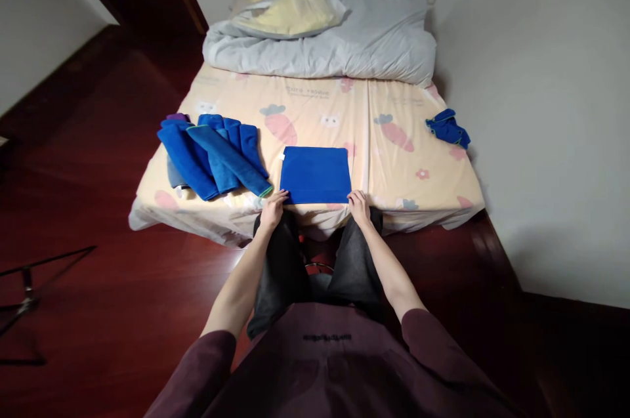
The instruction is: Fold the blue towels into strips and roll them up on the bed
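A blue cloth (315, 174) lies flat as a neat rectangle near the front edge of the bed, with a small white tag at its upper left. My left hand (273, 209) pinches its near left corner. At the near right corner, the fingers of my right hand (359, 207) are closed on the same cloth. Just left of it, several rolled or folded blue cloths (216, 159) lie in a heap, some with green edging; one roll ends close to my left hand.
The bed (394, 185) has a carrot-patterned sheet. A crumpled blue cloth (449, 128) lies at its right edge. A grey quilt (384, 31) and a yellow pillow (300, 8) are at the back. A black metal stand (27, 300) is on the floor at left; a wall rises at right.
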`<state>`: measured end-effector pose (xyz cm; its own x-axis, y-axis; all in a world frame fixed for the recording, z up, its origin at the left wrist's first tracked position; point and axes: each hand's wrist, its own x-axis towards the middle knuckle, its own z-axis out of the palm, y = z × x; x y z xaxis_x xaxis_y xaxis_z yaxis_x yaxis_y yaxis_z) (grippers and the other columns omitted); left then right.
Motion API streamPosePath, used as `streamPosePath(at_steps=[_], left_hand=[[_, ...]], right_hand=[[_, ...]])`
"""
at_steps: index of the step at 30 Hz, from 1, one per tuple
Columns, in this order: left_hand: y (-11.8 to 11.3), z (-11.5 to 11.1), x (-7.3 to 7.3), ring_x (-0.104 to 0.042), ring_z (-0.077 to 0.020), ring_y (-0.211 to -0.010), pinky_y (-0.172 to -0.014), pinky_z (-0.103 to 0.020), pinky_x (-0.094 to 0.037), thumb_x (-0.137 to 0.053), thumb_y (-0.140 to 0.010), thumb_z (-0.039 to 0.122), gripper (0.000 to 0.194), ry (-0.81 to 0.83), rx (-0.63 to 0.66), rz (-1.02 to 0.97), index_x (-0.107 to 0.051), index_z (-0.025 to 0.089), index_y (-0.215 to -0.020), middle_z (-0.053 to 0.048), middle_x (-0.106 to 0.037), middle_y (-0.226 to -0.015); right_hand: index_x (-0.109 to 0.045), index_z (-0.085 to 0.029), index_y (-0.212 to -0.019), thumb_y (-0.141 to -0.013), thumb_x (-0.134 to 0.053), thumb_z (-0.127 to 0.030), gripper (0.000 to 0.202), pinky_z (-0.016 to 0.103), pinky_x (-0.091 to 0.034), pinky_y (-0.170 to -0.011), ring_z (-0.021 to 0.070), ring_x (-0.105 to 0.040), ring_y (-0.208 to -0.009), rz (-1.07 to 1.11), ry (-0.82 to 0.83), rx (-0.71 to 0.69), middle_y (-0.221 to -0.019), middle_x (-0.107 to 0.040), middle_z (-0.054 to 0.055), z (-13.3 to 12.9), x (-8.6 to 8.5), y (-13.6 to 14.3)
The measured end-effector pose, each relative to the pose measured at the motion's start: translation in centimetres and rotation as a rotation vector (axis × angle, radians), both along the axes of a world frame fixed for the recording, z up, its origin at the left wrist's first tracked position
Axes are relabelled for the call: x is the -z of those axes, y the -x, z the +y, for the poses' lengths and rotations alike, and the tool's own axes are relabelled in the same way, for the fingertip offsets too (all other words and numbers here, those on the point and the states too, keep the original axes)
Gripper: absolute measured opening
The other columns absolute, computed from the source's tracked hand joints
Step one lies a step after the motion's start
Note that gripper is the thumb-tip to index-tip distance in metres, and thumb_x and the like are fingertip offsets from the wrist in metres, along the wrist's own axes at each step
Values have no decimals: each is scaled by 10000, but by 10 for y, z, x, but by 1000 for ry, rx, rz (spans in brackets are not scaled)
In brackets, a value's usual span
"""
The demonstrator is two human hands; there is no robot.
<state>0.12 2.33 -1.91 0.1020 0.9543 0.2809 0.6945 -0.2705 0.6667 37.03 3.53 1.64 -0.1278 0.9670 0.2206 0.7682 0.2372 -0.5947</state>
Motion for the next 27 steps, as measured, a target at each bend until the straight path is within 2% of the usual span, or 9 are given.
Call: streamPosePath(at_steps=[4,7,11,13,15,19,23,27], left_hand=[[1,2,6,-588,-246,-1410,-1237,-535,-448,-375,-954,148,436,45,-2,-15,-765,184,-1146,-116,-726,-1342],[0,1,5,-562,-263,-1439,-1262,-532,-419,-399,-965,181,428,57,17,3,-746,161,-1215,-139,-683,-1414],[0,-1,-1,-551,-289,-1448,-1274,-530,-402,-491,-999,334,416,69,29,29,-708,155,-1306,-153,-641,-1470],[0,-1,-3,-539,-310,-1456,-1276,-536,-394,-594,-964,420,471,81,31,47,-681,163,-1349,-158,-619,-1496],[0,-1,-4,-526,-324,-1464,-1275,-541,-391,-678,-910,439,543,91,38,57,-656,175,-1384,-158,-601,-1517],[0,1,-4,-533,-319,-1454,-1266,-547,-401,-656,-894,345,508,96,29,42,-656,189,-1377,-146,-600,-1519],[-1,1,-5,-538,-297,-1448,-1260,-539,-415,-572,-873,227,470,103,21,42,-682,199,-1330,-115,-620,-1502],[-1,2,-5,-551,-280,-1437,-1256,-518,-425,-519,-826,133,515,86,8,35,-698,198,-1304,-103,-646,-1470]], right_hand=[[-790,-171,-1189,-890,-442,-5,488,416,-462,-1217,242,-612,-1334,-18,-18,-155,-1385,-698,121,0,6,0],[-776,-181,-1274,-891,-471,-18,516,447,-440,-1247,239,-600,-1381,-26,0,-157,-1414,-698,101,1,10,1],[-749,-216,-1338,-946,-579,-155,432,482,-424,-1255,255,-588,-1402,-26,11,-125,-1447,-679,90,2,10,4],[-736,-214,-1360,-942,-653,-235,427,485,-414,-1261,268,-569,-1419,-36,20,-139,-1484,-650,93,2,10,4],[-728,-201,-1372,-924,-698,-259,453,475,-417,-1260,275,-563,-1421,-36,23,-156,-1500,-636,97,2,9,3],[-736,-200,-1357,-916,-637,-154,455,451,-440,-1248,250,-588,-1382,9,36,-133,-1456,-672,84,6,10,1],[-753,-214,-1324,-853,-507,6,575,430,-452,-1243,214,-606,-1359,56,62,-99,-1418,-699,66,9,11,1],[-777,-218,-1274,-853,-460,24,580,423,-468,-1230,206,-626,-1331,66,54,-79,-1389,-717,59,10,11,0]])
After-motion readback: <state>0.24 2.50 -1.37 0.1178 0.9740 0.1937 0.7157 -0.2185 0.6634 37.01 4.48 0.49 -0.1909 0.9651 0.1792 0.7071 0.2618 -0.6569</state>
